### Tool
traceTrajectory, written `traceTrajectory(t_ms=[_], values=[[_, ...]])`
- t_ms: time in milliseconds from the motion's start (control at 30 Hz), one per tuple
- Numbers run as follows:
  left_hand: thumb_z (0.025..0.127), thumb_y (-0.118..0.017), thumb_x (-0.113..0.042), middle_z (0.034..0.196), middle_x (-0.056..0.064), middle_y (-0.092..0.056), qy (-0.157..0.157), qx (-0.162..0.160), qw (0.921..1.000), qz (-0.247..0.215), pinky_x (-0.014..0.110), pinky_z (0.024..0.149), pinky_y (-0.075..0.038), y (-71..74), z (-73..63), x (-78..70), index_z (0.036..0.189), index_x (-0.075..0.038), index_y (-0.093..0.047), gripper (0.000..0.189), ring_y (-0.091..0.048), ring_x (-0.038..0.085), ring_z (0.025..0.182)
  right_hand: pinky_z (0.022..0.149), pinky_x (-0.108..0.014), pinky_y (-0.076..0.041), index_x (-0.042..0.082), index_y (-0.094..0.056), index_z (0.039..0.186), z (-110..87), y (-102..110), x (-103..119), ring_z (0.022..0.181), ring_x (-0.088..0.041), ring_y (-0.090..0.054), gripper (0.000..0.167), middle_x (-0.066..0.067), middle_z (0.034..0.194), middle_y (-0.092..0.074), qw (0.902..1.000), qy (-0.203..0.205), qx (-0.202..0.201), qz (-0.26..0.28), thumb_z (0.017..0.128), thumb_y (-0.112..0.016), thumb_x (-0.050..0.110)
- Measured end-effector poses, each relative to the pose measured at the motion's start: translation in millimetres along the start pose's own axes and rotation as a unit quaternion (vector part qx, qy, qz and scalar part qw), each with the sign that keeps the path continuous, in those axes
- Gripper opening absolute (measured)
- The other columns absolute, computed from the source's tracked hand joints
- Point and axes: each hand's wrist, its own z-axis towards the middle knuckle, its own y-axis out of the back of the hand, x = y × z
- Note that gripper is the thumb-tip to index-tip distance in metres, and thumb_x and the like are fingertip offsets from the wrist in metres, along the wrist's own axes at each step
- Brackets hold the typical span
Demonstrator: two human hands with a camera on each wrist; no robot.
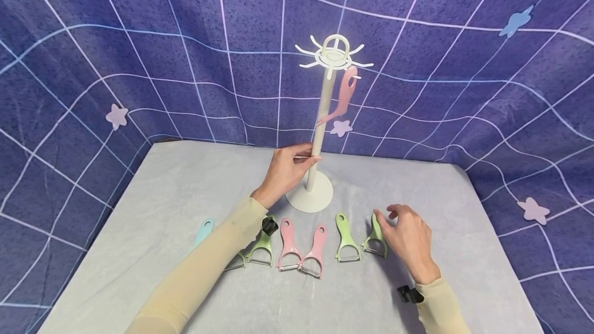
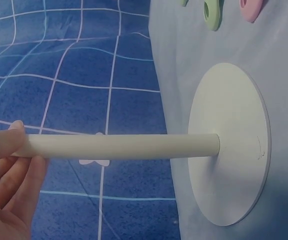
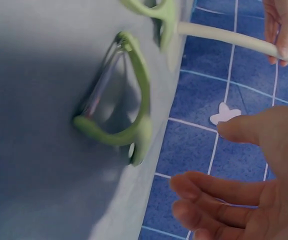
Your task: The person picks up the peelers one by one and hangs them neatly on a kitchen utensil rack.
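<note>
My left hand (image 1: 284, 173) grips the pole (image 2: 119, 146) of a cream stand, thumb on one side and fingers on the other, above its round base (image 1: 310, 201). From one hook of the stand's top ring (image 1: 333, 59) hangs a pink peeler (image 1: 346, 93). Over the right part of the table is my right hand (image 1: 412, 238), nearest to a green peeler (image 3: 143, 132). In the right wrist view its thumb and fingers are spread apart, with a gap between them and that peeler. Another green peeler (image 1: 345, 236) lies just left of it.
Two pink peelers (image 1: 287, 241) lie side by side in front of the base. Further left, partly behind my left sleeve, are a green peeler (image 1: 263, 244) and a light blue peeler (image 1: 204, 230). A purple gridded cloth (image 1: 185, 92) rises behind the grey table (image 1: 371, 298).
</note>
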Motion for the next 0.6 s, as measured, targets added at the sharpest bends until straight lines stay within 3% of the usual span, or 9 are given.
traceTrajectory(t_ms=[267,600], values=[[0.097,-0.083,-0.013,0.111,0.013,-0.081,0.003,0.001,1.0,0.001,0.02,0.091,-0.064,0.8,-1.0,-1.1,0.124,-0.004,-0.08,0.029,-0.079,0.025,0.105,0.06,-0.057,-0.058,0.005,-0.081,0.095,-3.6,-1.4,-4.1,0.073,-0.037,-0.074,0.039,-0.009,0.084,-0.078,0.9983,-0.018,0.044,-0.033,0.096,-0.076,0.044],[0.097,-0.082,-0.011,0.111,0.016,-0.081,0.004,-0.001,1.0,-0.003,0.021,0.091,-0.064,0.5,-1.5,-0.7,0.124,-0.002,-0.079,0.029,-0.079,0.027,0.106,0.049,-0.052,-0.053,0.004,-0.076,0.082,-8.4,-5.8,-9.9,0.059,-0.037,-0.067,0.042,-0.016,0.076,-0.074,0.9958,0.011,0.045,-0.08,0.09,-0.082,0.045]])
